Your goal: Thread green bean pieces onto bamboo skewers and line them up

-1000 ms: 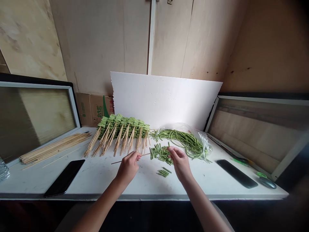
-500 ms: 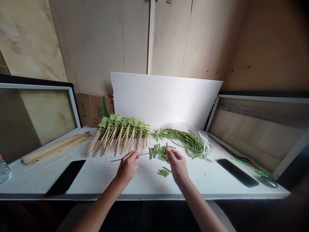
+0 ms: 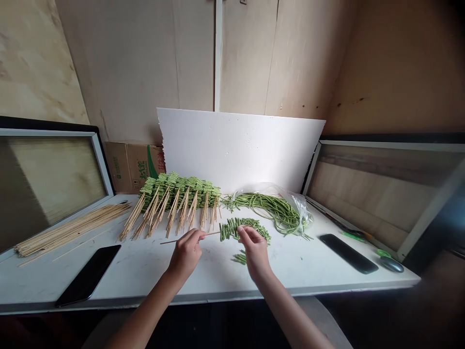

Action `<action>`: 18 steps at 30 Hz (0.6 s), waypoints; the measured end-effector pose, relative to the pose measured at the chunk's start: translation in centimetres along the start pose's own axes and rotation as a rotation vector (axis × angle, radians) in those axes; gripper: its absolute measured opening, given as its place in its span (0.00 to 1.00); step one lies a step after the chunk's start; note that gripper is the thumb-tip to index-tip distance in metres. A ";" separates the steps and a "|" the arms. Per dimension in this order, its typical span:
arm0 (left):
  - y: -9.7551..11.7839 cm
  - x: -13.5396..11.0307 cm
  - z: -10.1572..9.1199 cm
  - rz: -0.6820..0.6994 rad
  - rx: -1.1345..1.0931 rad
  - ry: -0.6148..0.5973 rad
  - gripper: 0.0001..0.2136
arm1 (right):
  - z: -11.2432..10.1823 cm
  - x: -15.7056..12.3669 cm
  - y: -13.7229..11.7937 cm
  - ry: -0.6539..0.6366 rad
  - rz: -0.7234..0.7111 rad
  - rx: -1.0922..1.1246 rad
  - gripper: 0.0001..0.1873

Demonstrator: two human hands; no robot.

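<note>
My left hand (image 3: pixel 187 248) is closed round a thin bamboo skewer (image 3: pixel 169 242), which sticks out on both sides of the fist. Several short pieces of green bean (image 3: pixel 228 229) are threaded crosswise in a row on its right part. At the right end of that row, the thumb and fingers of my right hand (image 3: pixel 255 249) pinch a bean piece, mostly covered by the fingertips. A pile of cut bean pieces (image 3: pixel 262 229) lies behind my right hand. A smaller group of pieces (image 3: pixel 240 257) rests on the table just left of its wrist.
Stacked bean skewers (image 3: pixel 181 189) stand at the back, sticks toward me. Bare skewers (image 3: pixel 72 228) lie at left, a phone (image 3: pixel 89 275) nearer. Long beans (image 3: pixel 269 206) spill from a plastic bag. At right are a dark phone (image 3: pixel 348 253) and a mouse (image 3: pixel 391 264).
My right hand has moved left along the skewer, bringing its pinched piece up against the threaded row. My left hand keeps its hold. The whole view has shifted slightly.
</note>
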State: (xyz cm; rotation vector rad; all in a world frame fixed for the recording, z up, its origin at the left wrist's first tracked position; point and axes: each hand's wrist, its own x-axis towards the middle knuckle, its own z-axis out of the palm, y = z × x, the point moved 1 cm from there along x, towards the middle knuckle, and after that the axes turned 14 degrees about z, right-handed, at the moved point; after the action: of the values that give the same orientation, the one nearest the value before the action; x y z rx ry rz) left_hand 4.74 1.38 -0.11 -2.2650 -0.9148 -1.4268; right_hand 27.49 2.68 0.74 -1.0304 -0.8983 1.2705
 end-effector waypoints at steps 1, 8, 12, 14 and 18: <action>0.1 0.0 0.0 0.001 0.000 0.004 0.21 | 0.2 -0.1 0.2 0.004 0.003 0.009 0.18; -0.5 -0.3 0.3 -0.061 -0.016 0.011 0.19 | 0.1 0.2 -0.4 -0.038 0.001 -0.036 0.19; -1.6 -0.7 0.4 -0.166 -0.001 0.014 0.18 | -1.6 1.2 -2.7 -0.146 -0.046 -0.232 0.24; -2.1 -0.9 0.4 -0.186 0.013 0.015 0.17 | -3.0 1.9 -3.6 -0.231 -0.077 -0.424 0.21; -2.7 -1.2 0.7 -0.185 0.019 0.008 0.16 | -5.9 3.3 -3.1 -0.309 -0.070 -0.683 0.12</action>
State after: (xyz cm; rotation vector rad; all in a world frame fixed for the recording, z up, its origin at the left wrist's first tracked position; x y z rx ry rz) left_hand 3.08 3.33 -1.71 -2.2081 -1.1567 -1.4939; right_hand 34.39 5.36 1.77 -1.3239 -1.6634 1.0959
